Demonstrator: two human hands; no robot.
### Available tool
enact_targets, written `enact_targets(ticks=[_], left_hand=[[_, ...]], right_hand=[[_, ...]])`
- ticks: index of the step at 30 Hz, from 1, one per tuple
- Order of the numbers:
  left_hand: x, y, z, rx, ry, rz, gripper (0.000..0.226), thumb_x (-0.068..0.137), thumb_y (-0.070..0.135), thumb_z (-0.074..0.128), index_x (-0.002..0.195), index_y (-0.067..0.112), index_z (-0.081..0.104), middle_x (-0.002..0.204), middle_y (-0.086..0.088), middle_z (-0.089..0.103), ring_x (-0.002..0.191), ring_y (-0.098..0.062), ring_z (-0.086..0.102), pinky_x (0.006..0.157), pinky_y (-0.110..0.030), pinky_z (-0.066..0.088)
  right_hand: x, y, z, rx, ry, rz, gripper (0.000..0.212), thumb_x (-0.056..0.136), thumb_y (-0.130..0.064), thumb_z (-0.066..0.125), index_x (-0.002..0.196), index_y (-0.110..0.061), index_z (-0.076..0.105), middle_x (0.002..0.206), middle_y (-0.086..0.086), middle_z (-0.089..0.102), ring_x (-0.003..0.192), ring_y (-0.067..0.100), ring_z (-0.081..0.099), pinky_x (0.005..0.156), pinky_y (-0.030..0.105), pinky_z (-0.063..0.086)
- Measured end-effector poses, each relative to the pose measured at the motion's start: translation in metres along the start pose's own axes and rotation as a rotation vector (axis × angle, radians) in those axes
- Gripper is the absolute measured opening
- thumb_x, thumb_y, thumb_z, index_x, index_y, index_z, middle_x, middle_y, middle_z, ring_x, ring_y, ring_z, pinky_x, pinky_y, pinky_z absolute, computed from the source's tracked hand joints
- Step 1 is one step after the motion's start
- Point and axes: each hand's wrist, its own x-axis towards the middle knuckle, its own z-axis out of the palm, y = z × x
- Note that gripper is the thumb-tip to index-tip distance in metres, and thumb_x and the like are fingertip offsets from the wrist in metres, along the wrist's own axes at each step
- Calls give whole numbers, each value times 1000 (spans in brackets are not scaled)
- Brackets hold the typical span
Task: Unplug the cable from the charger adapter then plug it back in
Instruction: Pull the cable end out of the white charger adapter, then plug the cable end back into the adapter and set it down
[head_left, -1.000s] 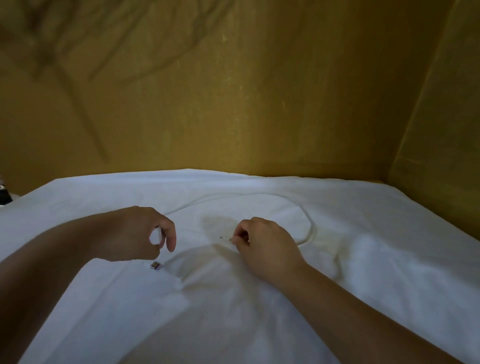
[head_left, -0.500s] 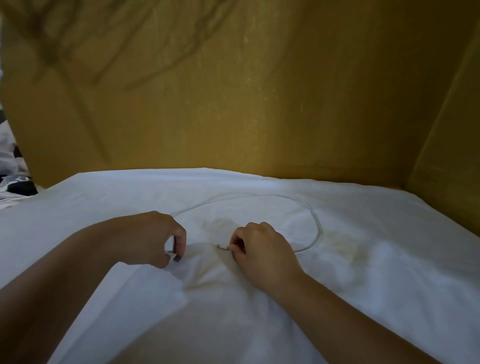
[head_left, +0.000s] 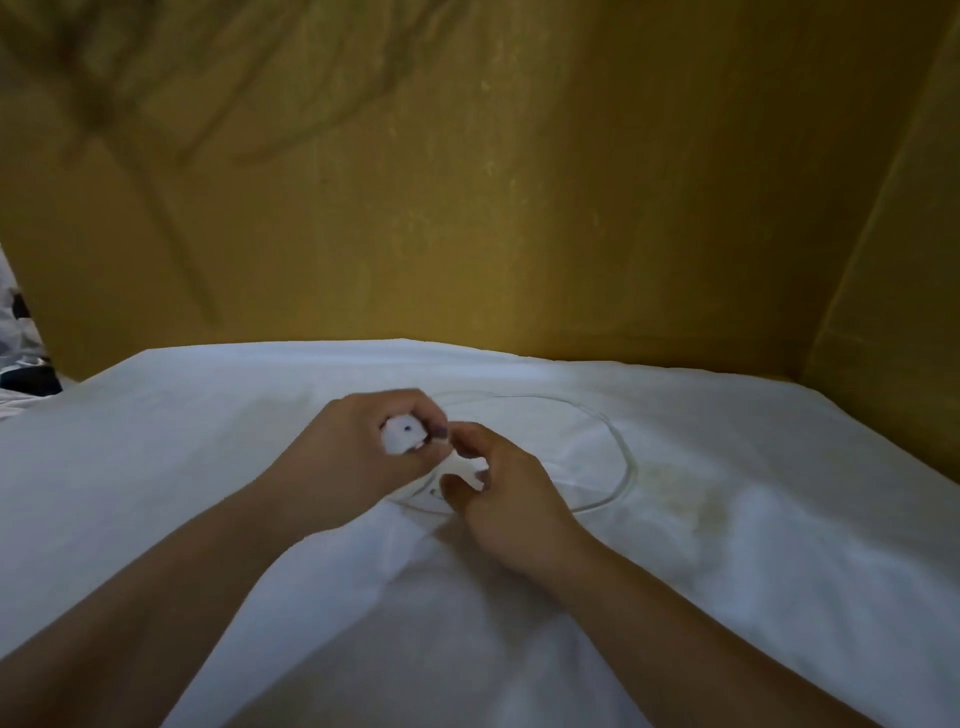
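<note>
My left hand (head_left: 363, 452) is closed around a small white charger adapter (head_left: 402, 437), held just above the white sheet. My right hand (head_left: 498, 488) sits close beside it to the right, fingers pinched on the white cable's end near the adapter. The thin white cable (head_left: 626, 457) loops away to the right across the sheet and curves back under my right hand. The frame is blurred, so I cannot tell whether the plug sits inside the adapter or just in front of it.
A white sheet (head_left: 779, 545) covers the soft surface, with a faint yellowish stain (head_left: 685, 499) at the right. A mustard-yellow wall (head_left: 467, 182) rises right behind it and turns a corner at the far right. Dark and white fabric (head_left: 21, 343) shows at the left edge.
My left hand lifted the adapter off the sheet and moved right toward my right hand. My right hand brought the cable end up to meet it. The loop shifted slightly.
</note>
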Motion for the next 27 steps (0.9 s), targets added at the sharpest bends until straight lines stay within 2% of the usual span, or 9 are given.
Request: enact_targets(ticks=[2,5,8,11,13,17,22,25,27], left_hand=[[6,15,9,-351,99,-50,10,92,28,89,92,34,80,90,7,85,65,-3,72,55,-14,52],[9,31,11,-725,100,-160,16,91,38,86,100,26,82,91,-23,80,67,-21,66,59,-33,47],[11,28,18,-694,89,-165,12,96,33,88,106,31,83,85,-4,81,60,-17,61,54,-24,47],[10,18,33,-534,85,-202,24,97,32,87,119,34,78,94,4,84,57,-2,64,54,-15,50],[9,8,44,-430,41,-272,27,97,33,84,120,35,71,96,5,79,60,-2,63,63,-22,52],[5,-4,56,-428,-67,-342,43,82,33,70,124,38,60,105,6,73,72,-12,63,67,-33,52],[-3,-19,69,-326,-4,-277,29,95,42,85,116,40,64,114,23,75,94,-9,73,79,-27,58],[-6,-18,75,-332,58,-316,31,90,47,89,113,36,72,111,5,80,102,-15,75,85,-32,59],[-5,-16,73,-324,70,-319,30,90,49,89,113,34,75,110,2,82,101,-17,76,81,-25,58]], right_hand=[[5,-5,-5,199,-41,47,29,103,-27,67,131,-33,73,128,-11,79,118,10,71,102,31,54],[9,-7,-16,310,33,17,28,112,-32,55,104,-27,81,95,-9,86,95,9,79,91,27,57],[15,1,-35,398,224,85,36,114,-23,47,91,-27,73,59,-12,64,59,11,61,67,28,54],[19,21,-66,226,385,139,18,109,-38,54,103,-29,68,67,-10,57,58,10,53,64,35,47],[16,36,-87,-62,348,125,20,106,-51,51,109,-35,63,77,-10,61,68,9,59,66,33,45],[9,63,-112,-192,338,165,31,110,-36,45,93,-33,72,72,-20,70,63,3,60,58,23,42],[1,70,-116,622,457,370,31,111,-26,53,96,-19,79,62,-5,52,45,8,39,39,23,33],[-2,62,-120,1174,460,414,29,112,-29,57,96,-10,73,58,-5,46,42,8,36,34,22,30],[-4,59,-121,1319,427,422,29,112,-28,56,89,-12,67,58,-5,43,42,9,34,33,22,28]])
